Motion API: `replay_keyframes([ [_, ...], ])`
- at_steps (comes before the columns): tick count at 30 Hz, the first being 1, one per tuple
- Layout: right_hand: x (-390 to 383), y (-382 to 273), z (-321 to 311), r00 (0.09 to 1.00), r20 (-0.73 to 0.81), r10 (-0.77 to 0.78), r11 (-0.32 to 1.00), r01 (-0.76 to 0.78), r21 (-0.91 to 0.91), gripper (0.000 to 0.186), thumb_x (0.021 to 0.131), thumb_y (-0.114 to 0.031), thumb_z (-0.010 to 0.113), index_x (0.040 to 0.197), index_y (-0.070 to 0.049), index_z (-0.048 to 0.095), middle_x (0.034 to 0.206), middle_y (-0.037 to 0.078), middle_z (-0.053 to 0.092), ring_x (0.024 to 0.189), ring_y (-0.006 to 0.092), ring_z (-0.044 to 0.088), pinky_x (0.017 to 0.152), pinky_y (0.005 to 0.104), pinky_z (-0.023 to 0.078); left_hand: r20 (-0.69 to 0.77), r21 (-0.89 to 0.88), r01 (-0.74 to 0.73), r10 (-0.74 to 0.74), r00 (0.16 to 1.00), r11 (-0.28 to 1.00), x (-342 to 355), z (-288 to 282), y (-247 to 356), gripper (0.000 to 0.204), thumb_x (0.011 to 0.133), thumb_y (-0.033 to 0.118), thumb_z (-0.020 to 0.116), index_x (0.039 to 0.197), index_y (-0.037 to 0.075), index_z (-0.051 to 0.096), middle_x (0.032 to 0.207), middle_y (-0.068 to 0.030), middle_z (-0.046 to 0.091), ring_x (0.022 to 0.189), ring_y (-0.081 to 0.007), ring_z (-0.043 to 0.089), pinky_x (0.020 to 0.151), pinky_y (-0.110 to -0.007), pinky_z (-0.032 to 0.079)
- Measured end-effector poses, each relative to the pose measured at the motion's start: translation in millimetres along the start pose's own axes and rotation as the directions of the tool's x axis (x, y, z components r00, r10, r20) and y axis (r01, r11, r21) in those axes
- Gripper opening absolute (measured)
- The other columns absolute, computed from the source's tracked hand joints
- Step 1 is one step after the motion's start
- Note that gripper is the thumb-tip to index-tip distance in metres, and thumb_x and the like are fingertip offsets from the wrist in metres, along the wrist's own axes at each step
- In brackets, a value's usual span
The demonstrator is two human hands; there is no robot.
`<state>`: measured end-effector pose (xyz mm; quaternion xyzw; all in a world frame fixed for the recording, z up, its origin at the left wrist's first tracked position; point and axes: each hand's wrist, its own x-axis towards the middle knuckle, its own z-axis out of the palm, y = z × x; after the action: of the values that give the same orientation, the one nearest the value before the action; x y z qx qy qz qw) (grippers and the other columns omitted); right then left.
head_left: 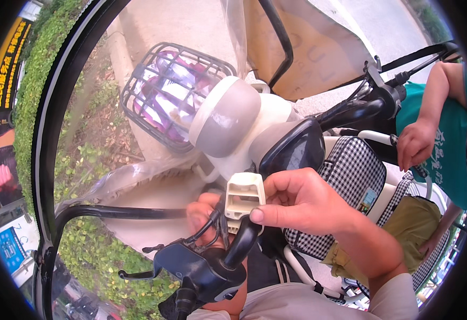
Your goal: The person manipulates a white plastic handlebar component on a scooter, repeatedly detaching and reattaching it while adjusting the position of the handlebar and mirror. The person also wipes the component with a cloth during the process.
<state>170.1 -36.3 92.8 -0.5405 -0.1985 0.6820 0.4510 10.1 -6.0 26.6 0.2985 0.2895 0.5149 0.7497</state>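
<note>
My right hand (305,200) pinches the right side of a cream plastic bracket (243,180) with two openings, thumb low and fingers above. The bracket stands upright against the black handlebar (242,244) of an electric scooter. On the other side my left hand (202,217) has its fingers curled beside the black cables (217,216). Part of that hand is hidden by the bracket and cables, so what it grips cannot be made out. A brake lever (137,274) sticks out to the left of the black control housing (183,262).
Ahead are the cream scooter front (226,117), a black mirror (292,149) and a wire basket (177,96) with shiny purple-white wrapping. A checkered seat (351,181) lies at right. A person in a green shirt (441,133) stands beside it. A black frame bar (137,213) crosses at left.
</note>
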Motion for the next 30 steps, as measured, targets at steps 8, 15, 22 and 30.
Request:
replay_keyframes([
  [8, -16, -4, 7, 0.948, 0.018, -0.316, 0.882, 0.301, -0.362, 0.027, 0.084, -0.015, 0.074, 0.093, 0.008, 0.062, 0.082, 0.007, 0.063, 0.069, 0.0080, 0.060, 0.058, 0.0234, 0.048, 0.128, -0.294, 0.186, -0.155, 0.980, 0.937, -1, -24, 0, 0.035, 0.102, 0.045, 0.042, 0.104, 0.014, 0.058, 0.112, -0.0049, 0.061, 0.114, -0.0267, 0.056, 0.101, -0.049, 0.045],
  [15, -9, -15, 11, 0.999, -0.017, -0.044, 0.980, 0.040, -0.196, 0.028, 0.083, -0.017, 0.073, 0.090, 0.008, 0.062, 0.075, 0.009, 0.060, 0.066, 0.0108, 0.061, 0.058, 0.0262, 0.048, 0.048, -0.299, 0.291, -0.290, 0.956, 0.909, -5, -32, 5, 0.039, 0.097, 0.050, 0.048, 0.111, 0.015, 0.058, 0.119, -0.0075, 0.061, 0.115, -0.0282, 0.057, 0.096, -0.050, 0.049],
  [22, -20, -13, 23, 0.929, -0.026, -0.369, 0.765, 0.288, -0.576, 0.028, 0.077, -0.018, 0.075, 0.077, 0.002, 0.057, 0.069, 0.010, 0.050, 0.055, 0.0243, 0.052, 0.050, 0.0349, 0.042, -0.001, -0.272, 0.291, -0.303, 0.953, 0.917, -9, -28, 3, 0.053, 0.097, 0.046, 0.051, 0.123, 0.000, 0.045, 0.117, -0.0183, 0.057, 0.107, -0.0284, 0.062, 0.091, -0.043, 0.056],
  [30, -1, -51, 19, 0.983, 0.142, -0.120, 0.737, 0.184, -0.650, 0.033, 0.079, -0.026, 0.071, 0.078, 0.004, 0.058, 0.075, 0.020, 0.063, 0.069, 0.0361, 0.064, 0.061, 0.0409, 0.050, 0.082, -0.444, 0.361, -0.364, 0.928, 0.820, -14, -58, -13, 0.027, 0.095, 0.025, 0.060, 0.107, 0.004, 0.049, 0.110, -0.0202, 0.056, 0.105, -0.0335, 0.061, 0.087, -0.046, 0.056],
])
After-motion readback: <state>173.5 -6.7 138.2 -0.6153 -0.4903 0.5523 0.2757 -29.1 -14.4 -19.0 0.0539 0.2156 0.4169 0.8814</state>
